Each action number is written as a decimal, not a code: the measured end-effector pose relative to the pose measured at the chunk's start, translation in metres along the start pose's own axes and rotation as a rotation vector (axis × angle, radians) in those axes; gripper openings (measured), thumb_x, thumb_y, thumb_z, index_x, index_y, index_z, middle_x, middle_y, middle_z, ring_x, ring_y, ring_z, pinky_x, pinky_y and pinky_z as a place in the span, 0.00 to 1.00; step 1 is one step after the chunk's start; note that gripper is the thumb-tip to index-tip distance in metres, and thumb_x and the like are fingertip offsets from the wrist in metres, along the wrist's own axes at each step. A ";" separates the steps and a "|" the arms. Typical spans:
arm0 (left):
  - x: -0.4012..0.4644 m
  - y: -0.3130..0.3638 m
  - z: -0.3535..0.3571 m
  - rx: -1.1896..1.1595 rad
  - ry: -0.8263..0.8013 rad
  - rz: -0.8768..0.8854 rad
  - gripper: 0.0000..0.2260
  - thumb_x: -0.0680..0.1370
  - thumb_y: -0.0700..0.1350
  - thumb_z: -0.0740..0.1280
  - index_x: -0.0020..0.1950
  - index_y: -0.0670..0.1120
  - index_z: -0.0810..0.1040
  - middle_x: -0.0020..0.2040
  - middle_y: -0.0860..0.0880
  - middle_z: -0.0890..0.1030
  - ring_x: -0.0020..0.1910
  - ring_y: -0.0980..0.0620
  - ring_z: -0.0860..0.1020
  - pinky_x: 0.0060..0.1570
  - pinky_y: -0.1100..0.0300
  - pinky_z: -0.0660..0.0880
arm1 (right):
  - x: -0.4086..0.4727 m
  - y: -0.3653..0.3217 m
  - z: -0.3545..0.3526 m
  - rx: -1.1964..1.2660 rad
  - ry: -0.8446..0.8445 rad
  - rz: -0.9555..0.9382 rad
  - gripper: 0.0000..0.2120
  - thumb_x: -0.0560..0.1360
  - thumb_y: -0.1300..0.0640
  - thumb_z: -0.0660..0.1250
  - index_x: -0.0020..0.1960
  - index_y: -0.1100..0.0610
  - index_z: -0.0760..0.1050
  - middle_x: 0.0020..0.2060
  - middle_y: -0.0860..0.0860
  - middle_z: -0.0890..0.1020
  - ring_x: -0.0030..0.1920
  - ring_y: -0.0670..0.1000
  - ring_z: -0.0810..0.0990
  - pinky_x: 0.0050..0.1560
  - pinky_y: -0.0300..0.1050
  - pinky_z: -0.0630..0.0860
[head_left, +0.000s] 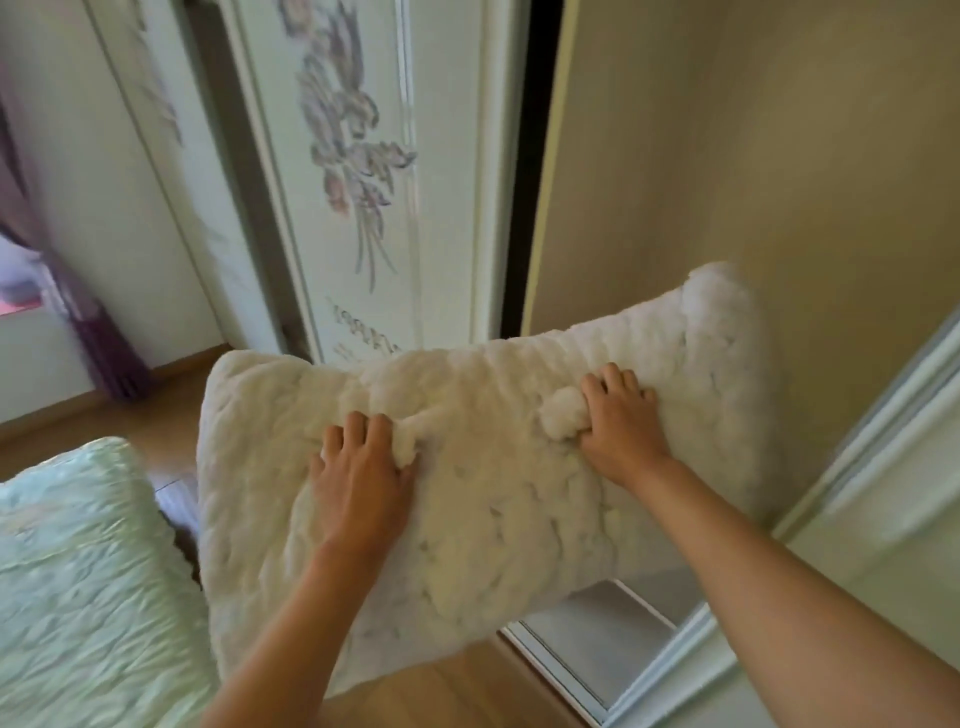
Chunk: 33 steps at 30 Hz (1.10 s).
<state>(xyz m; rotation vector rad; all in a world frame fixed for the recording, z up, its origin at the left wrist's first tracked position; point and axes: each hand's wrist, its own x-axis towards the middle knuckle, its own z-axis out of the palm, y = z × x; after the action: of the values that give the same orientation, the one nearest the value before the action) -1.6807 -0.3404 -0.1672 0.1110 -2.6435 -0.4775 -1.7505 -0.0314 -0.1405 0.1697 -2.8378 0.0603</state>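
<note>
A thick, fluffy white folded blanket (493, 519) is held up in the air in front of an open wardrobe. My left hand (358, 478) grips a bunch of its pile near the middle, fingers dug into the fabric. My right hand (618, 415) grips another tuft further right, with a lump of fleece bulging beside the thumb. The blanket's far right end (717, 332) reaches into the wardrobe opening and looks blurred.
A white sliding wardrobe door (358, 171) with a painted flower pattern stands behind the blanket. The beige wardrobe interior (753, 156) opens at right. A bed with a pale green cover (78, 582) lies at lower left. Purple curtains (98, 332) hang at far left above wooden floor (441, 691).
</note>
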 end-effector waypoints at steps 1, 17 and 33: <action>-0.004 -0.011 -0.011 0.007 0.015 -0.024 0.24 0.77 0.64 0.56 0.56 0.45 0.76 0.56 0.42 0.77 0.55 0.36 0.76 0.50 0.41 0.74 | 0.000 -0.014 -0.003 0.018 0.011 -0.029 0.14 0.70 0.57 0.67 0.55 0.55 0.70 0.58 0.55 0.73 0.58 0.61 0.73 0.53 0.57 0.68; -0.107 -0.120 -0.160 0.201 0.144 -0.356 0.20 0.76 0.62 0.56 0.54 0.48 0.75 0.55 0.45 0.77 0.53 0.38 0.76 0.47 0.44 0.73 | -0.017 -0.196 -0.049 0.181 -0.064 -0.395 0.18 0.68 0.56 0.68 0.57 0.56 0.75 0.58 0.57 0.77 0.60 0.64 0.77 0.56 0.59 0.73; -0.310 -0.074 -0.287 0.513 0.290 -0.782 0.21 0.74 0.59 0.58 0.51 0.43 0.79 0.52 0.40 0.80 0.50 0.34 0.79 0.43 0.43 0.74 | -0.127 -0.299 -0.093 0.450 -0.082 -0.868 0.19 0.62 0.54 0.64 0.51 0.59 0.77 0.51 0.60 0.80 0.50 0.65 0.80 0.48 0.59 0.75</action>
<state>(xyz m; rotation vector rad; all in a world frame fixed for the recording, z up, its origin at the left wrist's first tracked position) -1.2752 -0.4516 -0.0817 1.2885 -2.2841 0.0126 -1.5665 -0.3087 -0.0820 1.4769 -2.5221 0.4986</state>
